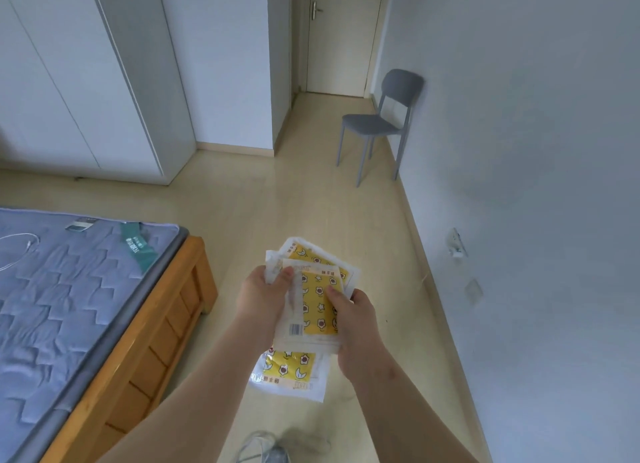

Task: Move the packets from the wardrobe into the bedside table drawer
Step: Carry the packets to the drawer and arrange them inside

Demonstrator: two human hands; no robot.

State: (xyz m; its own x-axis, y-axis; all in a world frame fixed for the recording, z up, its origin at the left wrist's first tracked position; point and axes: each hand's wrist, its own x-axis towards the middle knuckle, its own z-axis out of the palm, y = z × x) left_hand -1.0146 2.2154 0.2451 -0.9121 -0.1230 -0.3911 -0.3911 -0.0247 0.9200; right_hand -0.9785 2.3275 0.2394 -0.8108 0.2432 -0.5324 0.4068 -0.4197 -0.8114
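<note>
The left hand point(263, 298) and right hand point(358, 324) are gripping the fanned yellow packets point(318, 301) between them, likely mid-carry, so the next move is probably reaching the bedside table drawer, not in view.

Left forearm point(194, 393) and right forearm point(412, 407) bare right down to lower frame edge. Left hand point(263, 298), right hand point(358, 327) bare too. Small dark mark just above right wrist. Pale grey shoe point(266, 450), blurred, bottom centre.
</note>
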